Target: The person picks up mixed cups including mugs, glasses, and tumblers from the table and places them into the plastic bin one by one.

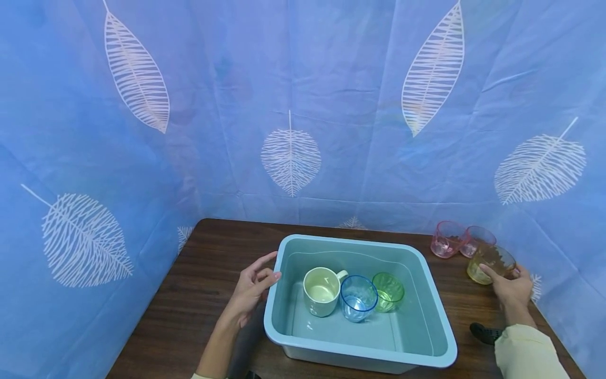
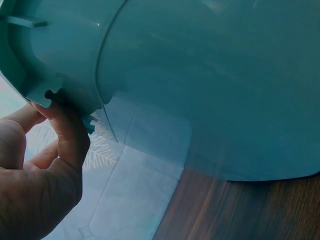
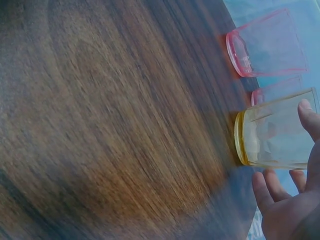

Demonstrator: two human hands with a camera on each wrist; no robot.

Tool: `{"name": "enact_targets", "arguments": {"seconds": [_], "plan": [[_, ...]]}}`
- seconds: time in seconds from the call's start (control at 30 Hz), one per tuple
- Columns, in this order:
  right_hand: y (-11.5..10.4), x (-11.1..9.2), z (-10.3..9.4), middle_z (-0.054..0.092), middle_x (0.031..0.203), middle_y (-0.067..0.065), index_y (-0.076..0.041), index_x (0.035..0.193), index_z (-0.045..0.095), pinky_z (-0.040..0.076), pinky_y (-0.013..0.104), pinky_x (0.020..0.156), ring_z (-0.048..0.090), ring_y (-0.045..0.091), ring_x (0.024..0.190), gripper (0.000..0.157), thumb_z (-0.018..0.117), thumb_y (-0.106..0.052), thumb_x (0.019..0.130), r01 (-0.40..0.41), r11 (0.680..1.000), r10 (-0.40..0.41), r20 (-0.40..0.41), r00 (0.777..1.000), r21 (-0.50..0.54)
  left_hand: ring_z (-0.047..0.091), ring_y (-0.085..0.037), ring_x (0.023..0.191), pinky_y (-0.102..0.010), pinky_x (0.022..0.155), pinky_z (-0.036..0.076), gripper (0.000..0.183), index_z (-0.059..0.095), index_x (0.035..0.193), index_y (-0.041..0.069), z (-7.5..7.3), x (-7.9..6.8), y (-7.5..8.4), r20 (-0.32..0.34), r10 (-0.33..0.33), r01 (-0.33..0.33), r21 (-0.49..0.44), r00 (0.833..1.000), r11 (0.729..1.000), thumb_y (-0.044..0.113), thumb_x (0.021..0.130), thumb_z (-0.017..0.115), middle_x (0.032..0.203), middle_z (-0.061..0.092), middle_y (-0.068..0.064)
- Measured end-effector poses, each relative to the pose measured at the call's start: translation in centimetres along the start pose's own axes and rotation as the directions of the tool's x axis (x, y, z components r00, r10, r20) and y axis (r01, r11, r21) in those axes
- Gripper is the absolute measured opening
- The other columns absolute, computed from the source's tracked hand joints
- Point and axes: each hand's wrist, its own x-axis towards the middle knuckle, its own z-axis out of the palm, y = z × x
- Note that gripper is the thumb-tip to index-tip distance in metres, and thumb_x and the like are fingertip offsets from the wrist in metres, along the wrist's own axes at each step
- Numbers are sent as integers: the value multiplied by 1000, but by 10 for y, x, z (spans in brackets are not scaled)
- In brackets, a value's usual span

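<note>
At the left side of the light blue plastic basin (image 1: pixel 366 358), my left hand (image 1: pixel 253 289) grips the rim with curled fingers; the left wrist view shows this hand (image 2: pixel 50 165) from below the basin's rim (image 2: pixel 37 92). On the right of the table, my right hand (image 1: pixel 513 289) is around a yellow transparent glass (image 1: pixel 480 273). In the right wrist view the thumb overlaps the glass (image 3: pixel 275 135), and the other fingertips (image 3: pixel 270 182) show just off its wall. Inside the basin are a pale green mug (image 1: pixel 314 302), a blue-rimmed glass (image 1: pixel 355 310) and a green glass (image 1: pixel 388 292).
Two pink glasses, one nearer the basin (image 1: pixel 442 247) and one behind the yellow glass (image 1: pixel 473 245), stand at the table's back right. A black object (image 1: pixel 485 333) is by the right wrist. Blue leaf-patterned cloth (image 1: pixel 331 79) hangs behind the dark wooden table (image 1: pixel 203 263).
</note>
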Motion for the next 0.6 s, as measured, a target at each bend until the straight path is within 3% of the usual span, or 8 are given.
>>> {"name": "enact_targets", "arguments": {"seconds": [0.6], "plan": [[3, -4, -5, 10, 169, 28, 3, 162, 9, 26, 61, 119, 20, 48, 153, 103, 67, -49, 94, -4, 1000, 5, 28, 1000, -16, 68, -17, 76, -26, 68, 57, 59, 48, 153, 10, 0, 0, 0, -10, -13, 13, 0, 1000, 1000, 15, 99, 71, 92, 72, -10]]}}
